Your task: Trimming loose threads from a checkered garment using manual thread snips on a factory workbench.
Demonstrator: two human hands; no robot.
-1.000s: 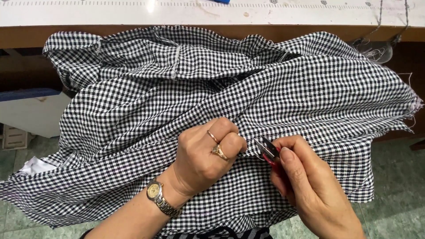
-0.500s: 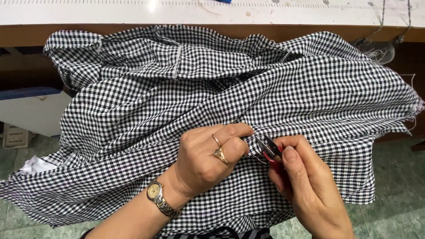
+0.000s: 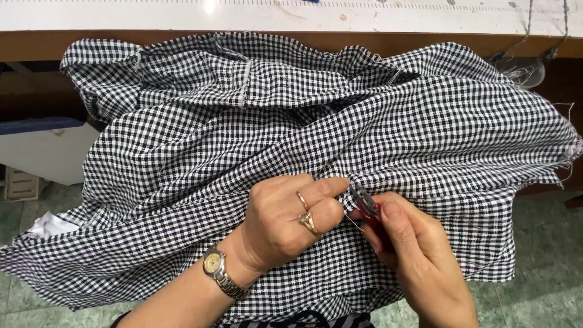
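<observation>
1. Near centre, on your lap: L hand point(image 3: 285, 222) curled tight, pinching a fold of the checked fabric point(image 3: 316, 127), prob. to keep the seam taut.
2. R hand point(image 3: 419, 255) closed on red-handled snips point(image 3: 364, 209), blades at the pinch, touching L fingertips.
3. Fabric spreads far to the white table point(image 3: 121, 12) edge.

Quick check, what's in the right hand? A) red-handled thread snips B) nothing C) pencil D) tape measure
A: the right hand pinches small red-handled thread snips, blades at the black-and-white checked fabric, which the left hand pinches right beside them.
</observation>
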